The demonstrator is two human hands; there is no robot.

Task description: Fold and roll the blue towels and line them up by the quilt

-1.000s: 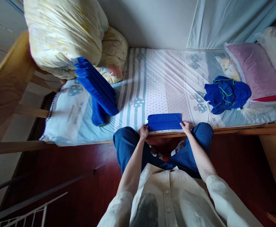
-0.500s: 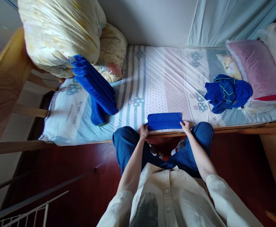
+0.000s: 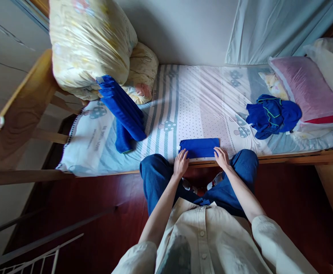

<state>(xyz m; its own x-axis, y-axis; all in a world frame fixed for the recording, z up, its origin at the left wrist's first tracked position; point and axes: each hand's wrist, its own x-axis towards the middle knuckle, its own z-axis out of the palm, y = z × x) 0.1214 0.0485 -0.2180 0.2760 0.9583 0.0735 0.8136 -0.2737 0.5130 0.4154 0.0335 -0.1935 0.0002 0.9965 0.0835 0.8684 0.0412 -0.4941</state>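
Observation:
A blue cloth (image 3: pixel 200 147), folded into a flat rectangle with a small white tag at its left end, lies at the front edge of the bed. On its left front corner rests my left hand (image 3: pixel 181 163), palm down with fingers stretched out. My right hand (image 3: pixel 221 156) touches the right front corner, fingers extended and apart. To the left, several folded blue cloths (image 3: pixel 123 110) lie in a slanting row, one end near the bedding. Over on the right is a crumpled pile of blue cloths (image 3: pixel 273 116) with green edging.
The bed has a patterned sheet (image 3: pixel 195 99). A large yellowish bundle of bedding (image 3: pixel 92 45) stands at the back left, beside the wooden bed end (image 3: pixel 26 110). A pink pillow (image 3: pixel 311 87) is at the right. Behind hangs a pale curtain (image 3: pixel 263 34).
Both hands have gone from pinching the cloth's front corners to lying on it with fingers extended. The left hand has shifted inward. My view has turned slightly left.

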